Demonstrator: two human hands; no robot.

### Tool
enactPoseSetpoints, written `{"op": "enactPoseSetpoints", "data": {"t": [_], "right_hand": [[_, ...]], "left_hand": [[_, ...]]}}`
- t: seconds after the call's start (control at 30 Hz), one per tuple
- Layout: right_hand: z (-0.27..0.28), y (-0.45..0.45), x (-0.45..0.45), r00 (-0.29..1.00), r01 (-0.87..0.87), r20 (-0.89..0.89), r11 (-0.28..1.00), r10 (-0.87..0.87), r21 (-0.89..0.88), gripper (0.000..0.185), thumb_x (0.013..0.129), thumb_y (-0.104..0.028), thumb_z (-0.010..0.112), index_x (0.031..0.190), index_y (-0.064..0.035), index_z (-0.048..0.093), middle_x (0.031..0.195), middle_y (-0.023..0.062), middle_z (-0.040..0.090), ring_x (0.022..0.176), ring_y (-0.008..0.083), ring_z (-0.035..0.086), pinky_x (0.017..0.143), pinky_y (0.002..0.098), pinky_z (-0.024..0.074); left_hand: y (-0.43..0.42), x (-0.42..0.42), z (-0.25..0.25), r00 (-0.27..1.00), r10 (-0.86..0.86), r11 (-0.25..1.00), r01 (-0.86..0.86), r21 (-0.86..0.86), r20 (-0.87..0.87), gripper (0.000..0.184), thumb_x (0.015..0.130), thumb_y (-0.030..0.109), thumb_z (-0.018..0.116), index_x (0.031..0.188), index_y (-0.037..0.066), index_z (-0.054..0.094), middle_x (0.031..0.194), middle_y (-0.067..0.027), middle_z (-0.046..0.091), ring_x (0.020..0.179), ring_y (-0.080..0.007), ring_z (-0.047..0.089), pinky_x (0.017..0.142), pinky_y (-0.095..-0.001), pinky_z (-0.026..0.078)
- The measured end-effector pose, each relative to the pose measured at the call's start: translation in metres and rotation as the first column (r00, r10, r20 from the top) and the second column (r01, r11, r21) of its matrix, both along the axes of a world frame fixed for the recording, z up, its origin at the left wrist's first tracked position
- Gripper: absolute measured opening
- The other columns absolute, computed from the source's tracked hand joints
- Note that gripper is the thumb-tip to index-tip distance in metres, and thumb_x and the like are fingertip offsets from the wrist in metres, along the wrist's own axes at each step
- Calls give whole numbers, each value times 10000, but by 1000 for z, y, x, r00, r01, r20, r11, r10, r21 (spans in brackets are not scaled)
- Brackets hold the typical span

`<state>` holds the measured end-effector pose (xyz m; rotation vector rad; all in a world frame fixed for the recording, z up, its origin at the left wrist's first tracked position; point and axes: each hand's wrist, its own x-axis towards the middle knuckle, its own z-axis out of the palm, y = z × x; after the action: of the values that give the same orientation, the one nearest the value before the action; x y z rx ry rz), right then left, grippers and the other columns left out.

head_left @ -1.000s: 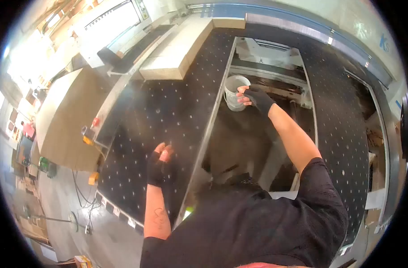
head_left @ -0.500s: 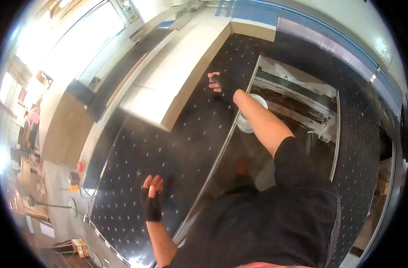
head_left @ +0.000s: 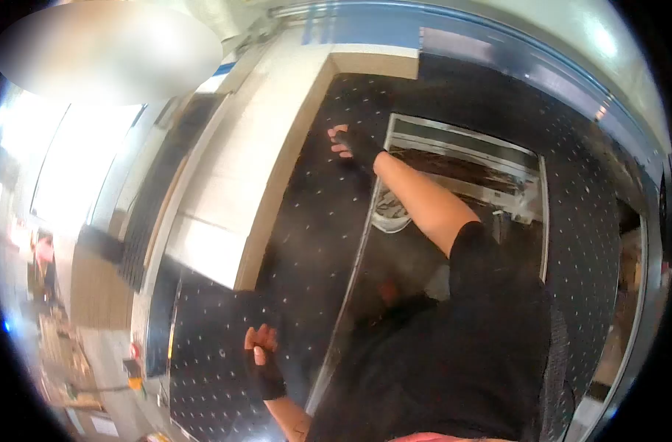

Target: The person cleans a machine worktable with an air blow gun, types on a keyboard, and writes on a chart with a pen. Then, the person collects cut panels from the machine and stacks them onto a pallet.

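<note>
My left hand [head_left: 262, 357], in a black fingerless glove, hovers over the black dotted table [head_left: 314, 243] near the lower end of the pale board stack [head_left: 233, 169]. Its fingers are loosely bent and apart, with nothing visible in them. Farther forward, my right hand [head_left: 348, 144], gloved the same way, is above the table between the stack and the framed opening. Its fingers are bent with gaps between them, and no held thing shows. Partly behind my right forearm, a white bucket [head_left: 392, 221] with unclear contents stands at the opening's left edge.
A metal frame [head_left: 546, 214] borders the opening, with machine parts and brown debris inside. A short board [head_left: 376, 65] joins the stack's far end. Blue rails [head_left: 498, 22] run along the back. Brown panels [head_left: 100, 291] and a red-and-yellow device [head_left: 133, 365] are at the left.
My right hand has moved left from above the bucket to over the dotted table. My left hand remains over the table, loosely bent. The camera view has shifted, and the stack appears closer.
</note>
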<state>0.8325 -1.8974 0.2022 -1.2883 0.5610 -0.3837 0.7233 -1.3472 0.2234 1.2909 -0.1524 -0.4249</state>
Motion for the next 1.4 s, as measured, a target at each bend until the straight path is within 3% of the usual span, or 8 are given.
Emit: {"op": "enactPoseSetpoints", "data": {"t": [0.2, 0.3, 0.5, 0.63, 0.73, 0.83, 1.1, 1.4], "right_hand": [[-11, -185, -84, 938, -34, 343, 977, -42, 211, 210, 946, -303, 565, 1075, -147, 625, 991, 24, 617, 826, 173, 642, 666, 273, 492], [11, -248, -94, 846, 493, 175, 864, -503, 100, 210, 970, -301, 538, 1068, -137, 624, 982, 30, 619, 769, 167, 626, 624, 282, 478], [-28, -438, -49, 874, 481, 106, 876, -475, -36, 281, 960, -349, 554, 1138, -138, 606, 1079, -8, 621, 880, 142, 601, 656, 311, 469], [-61, -501, 9, 861, 508, 167, 813, -480, -284, 450, 949, -439, 543, 1274, -129, 546, 1225, 31, 561, 1115, 207, 514, 926, 353, 427], [-45, -484, 36, 775, 484, 254, 802, -579, 350, 634, 971, -540, 435, 1304, -2, 486, 1310, 184, 508, 1204, 254, 479, 1026, 365, 361], [-60, -469, 68, 719, 335, 411, 798, -560, 501, 698, 926, -592, 511, 1344, -37, 446, 1244, 93, 503, 1138, 208, 455, 1021, 367, 358], [-106, -428, 53, 785, 585, 225, 571, -578, -576, 656, 977, -577, 344, 1240, 1, 510, 1125, 311, 589, 1092, 395, 572, 879, 498, 424], [-4, -494, -39, 896, 405, 73, 742, -437, -534, 504, 934, -506, 434, 1064, -57, 621, 1057, 198, 629, 999, 345, 584, 912, 434, 431]], "left_hand": [[-82, 5, -21, 992, -122, 992, 122, -26, -20, 701, 899, 377, 638, 1418, -4, 362, 1376, -240, 480, 1262, -376, 487, 1088, -500, 346], [-126, 7, -22, 992, -129, 992, 129, 15, 5, 686, 911, 366, 622, 1423, -4, 353, 1370, -254, 478, 1256, -387, 490, 1087, -506, 354], [-286, 26, -10, 989, -151, 983, 151, 105, -11, 695, 905, 377, 633, 1423, 7, 357, 1363, -243, 490, 1257, -363, 495, 1082, -489, 352], [-391, 24, 22, 959, -284, 939, 281, 198, -14, 716, 892, 380, 652, 1427, 10, 352, 1360, -240, 494, 1246, -351, 507, 1075, -472, 362], [-431, 20, 36, 943, -334, 910, 323, 259, -4, 697, 898, 397, 638, 1424, 26, 371, 1366, -249, 487, 1251, -375, 500, 1076, -490, 358], [-439, 21, 36, 961, -276, 924, 271, 269, -19, 687, 898, 397, 635, 1418, 26, 382, 1370, -264, 476, 1257, -387, 493, 1082, -503, 349], [-544, 55, 44, 865, -497, 843, 462, 277, 69, 711, 909, 369, 620, 1447, 1, 337, 1394, -243, 466, 1264, -359, 491, 1095, -487, 338], [-657, 81, 35, 826, -547, 821, 497, 281, 137, 688, 918, 317, 601, 1446, -23, 321, 1418, -237, 435, 1273, -341, 484, 1045, -436, 373]]}}
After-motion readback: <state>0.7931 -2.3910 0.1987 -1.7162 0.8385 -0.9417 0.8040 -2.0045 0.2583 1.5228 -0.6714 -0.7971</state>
